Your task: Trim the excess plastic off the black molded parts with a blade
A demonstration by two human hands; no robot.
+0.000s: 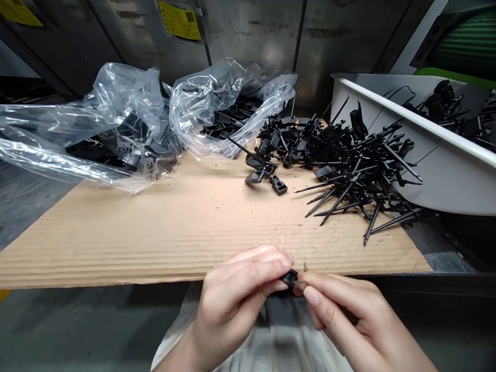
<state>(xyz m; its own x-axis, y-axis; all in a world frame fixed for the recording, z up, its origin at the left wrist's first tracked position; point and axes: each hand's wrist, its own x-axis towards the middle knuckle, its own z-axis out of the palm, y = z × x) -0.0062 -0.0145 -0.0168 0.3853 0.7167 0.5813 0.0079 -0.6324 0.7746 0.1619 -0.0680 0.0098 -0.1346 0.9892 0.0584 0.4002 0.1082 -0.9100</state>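
Note:
Just off the front edge of the cardboard, my left hand (244, 294) pinches a small black plastic part (290, 277) between thumb and fingertips. The part has a hollow in its upper side. My right hand (344, 310) is closed at the part's right end, thumb against forefinger. Something small and thin shows at those fingertips, too blurred to name. Farther back on the cardboard lies a loose black plastic block (278, 184) with openings in it. Beside it is a heap of black plastic pieces (349, 160), many with long thin rods.
A cardboard sheet (155, 237) covers the worktop. Two clear plastic bags, one at left (127, 98) and one at centre (205, 98), hold black parts. A grey-white bin (434, 170) with more pieces stands at right. Metal panels (251, 31) rise behind.

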